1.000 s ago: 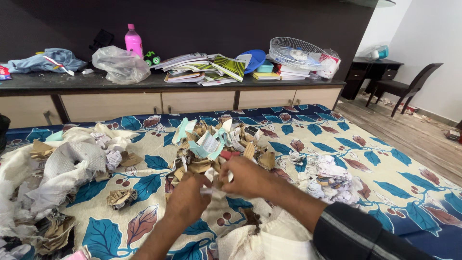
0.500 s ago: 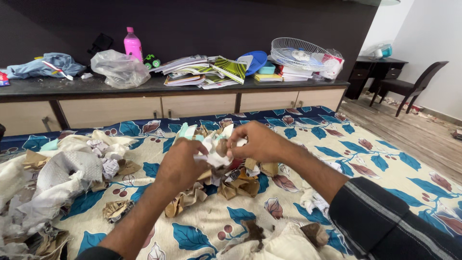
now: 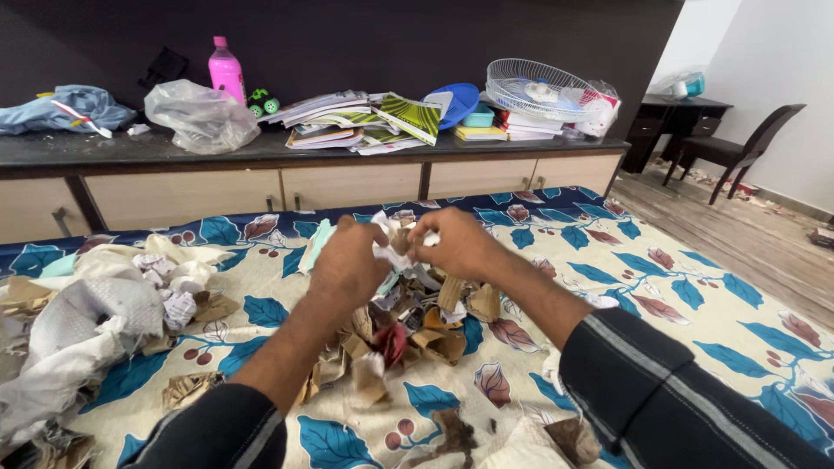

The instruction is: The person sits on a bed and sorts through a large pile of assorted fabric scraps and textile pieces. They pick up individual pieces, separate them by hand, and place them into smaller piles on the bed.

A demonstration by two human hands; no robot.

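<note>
My left hand (image 3: 347, 265) and my right hand (image 3: 460, 245) are raised together over the bed, both gripping a crumpled piece of white and brown paper (image 3: 395, 241) between them. Directly below lies a heap of torn brown cardboard and paper scraps (image 3: 408, 334) on the leaf-patterned bedsheet (image 3: 660, 287). My dark striped sleeves show at the bottom of the view.
A white woven sack with crumpled paper (image 3: 95, 317) lies at the left. Behind the bed runs a low cabinet (image 3: 347, 182) bearing a pink bottle (image 3: 224, 74), a plastic bag (image 3: 198, 117), stacked books (image 3: 365, 122) and a wire fan guard (image 3: 543, 91). A dark chair (image 3: 738, 148) stands at the right.
Both hands have lifted the crumpled paper from the heap and now hold it higher and a little farther from me. The view has shifted slightly.
</note>
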